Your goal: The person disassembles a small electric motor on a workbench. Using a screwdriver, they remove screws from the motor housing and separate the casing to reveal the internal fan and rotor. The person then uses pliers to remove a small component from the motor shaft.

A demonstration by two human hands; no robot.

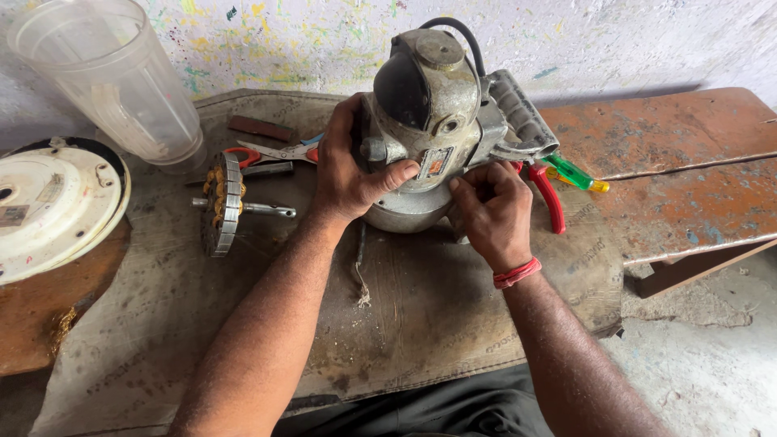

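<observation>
Upon the worn grey mat [421, 316], towards its far edge, against the paint-flecked wall: grey metal power tool [433, 121], standing on its round base, long axis upright and tipped slightly away from the wearer, black cable arching off the top, ribbed handle jutting to the right of the body. Held from both sides; left hand [350, 166] wrapped around the left flank of the tool, thumb laid across the front just below a small label plate, gripping firmly. Right hand [492, 212] closed against the lower right front of the tool, fingers curled tight near the base; whether something small sits pinched in them, cannot tell. Both hands touching the tool, neither nearer; red band at the right wrist. Casing dull, scuffed and grimy, dark domed cap on the upper left, round knob at the left side, flat round cap on top. Left of the tool: scissors with red handles [271, 152], then a motor rotor with copper windings on a steel shaft [225, 202]; farther left a clear plastic jar [113, 77] and a white round cover [53, 206]. Right of the tool, partly behind it: red-handled pliers [549, 197] and a green-and-yellow screwdriver [576, 174], lying at the edge of a rusty orange bench [688, 170].
</observation>
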